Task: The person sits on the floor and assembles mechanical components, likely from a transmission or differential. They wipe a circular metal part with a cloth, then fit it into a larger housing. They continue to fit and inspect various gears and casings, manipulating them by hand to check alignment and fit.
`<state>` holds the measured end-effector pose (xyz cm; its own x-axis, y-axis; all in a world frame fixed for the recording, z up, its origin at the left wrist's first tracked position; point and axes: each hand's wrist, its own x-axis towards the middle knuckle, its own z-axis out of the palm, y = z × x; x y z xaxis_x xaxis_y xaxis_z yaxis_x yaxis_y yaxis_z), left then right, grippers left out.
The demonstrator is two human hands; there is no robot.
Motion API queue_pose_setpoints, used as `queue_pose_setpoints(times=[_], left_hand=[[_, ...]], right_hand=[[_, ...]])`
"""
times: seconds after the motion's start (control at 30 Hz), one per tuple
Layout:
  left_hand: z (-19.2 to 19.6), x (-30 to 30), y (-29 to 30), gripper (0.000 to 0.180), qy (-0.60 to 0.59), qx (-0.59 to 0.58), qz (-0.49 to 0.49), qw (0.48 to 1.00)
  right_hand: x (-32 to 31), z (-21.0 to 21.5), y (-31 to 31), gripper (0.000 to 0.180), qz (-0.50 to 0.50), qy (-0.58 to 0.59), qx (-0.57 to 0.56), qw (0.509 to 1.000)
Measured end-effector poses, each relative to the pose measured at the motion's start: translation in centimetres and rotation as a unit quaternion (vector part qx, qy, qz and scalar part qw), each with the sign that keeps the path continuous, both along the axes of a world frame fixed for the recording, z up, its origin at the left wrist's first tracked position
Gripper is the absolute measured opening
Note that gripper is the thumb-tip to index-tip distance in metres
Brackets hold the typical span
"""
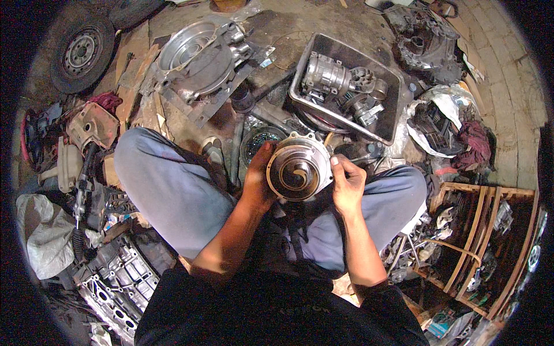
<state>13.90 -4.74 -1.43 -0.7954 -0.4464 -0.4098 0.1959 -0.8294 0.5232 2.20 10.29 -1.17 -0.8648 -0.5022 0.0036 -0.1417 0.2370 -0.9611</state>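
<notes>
Seated view: while the person sits cross-legged on the ground, both hands meet at a round metal housing point(299, 172) held above the lap, at the picture's centre.
Housing: its open face turns up, showing a spiral wall inside; it lies between the two hands, just above the knees.
Left hand point(258, 180): at 9 o'clock of the housing, fingers curled round its rim, thumb up at the top edge, gripping it.
Right hand point(346, 183): at 3 o'clock of the housing, fingers bunched together, thumb tip pressed against the rim; what the fingertips pinch, I cannot tell.
Metal tray point(346, 92): at 1 o'clock of the housing, on the ground, holding a ribbed silver cylinder and smaller parts.
Round cover plate point(199, 55): at 11 o'clock, well apart.
Wheel point(82, 53): far at 10 o'clock.
Wooden crate point(485, 242): at 4 o'clock, full of scrap parts.
Engine casting point(118, 282): at 8 o'clock, beside the left knee.
</notes>
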Motion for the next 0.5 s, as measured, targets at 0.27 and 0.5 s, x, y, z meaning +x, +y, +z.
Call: queue_pose_setpoints(times=[0.27, 0.5], left_hand=[[-1.7, -0.1, 0.1, 0.041, -0.023, 0.041, 0.025, 0.999], [-2.0, 0.1, -0.2, 0.041, 0.007, 0.032, 0.047, 0.998]], right_hand=[[-0.2, -0.3, 0.4, 0.027, 0.004, -0.031, 0.017, 0.999], [-0.2, -0.4, -0.2, 0.033, -0.002, -0.069, 0.015, 0.998]])
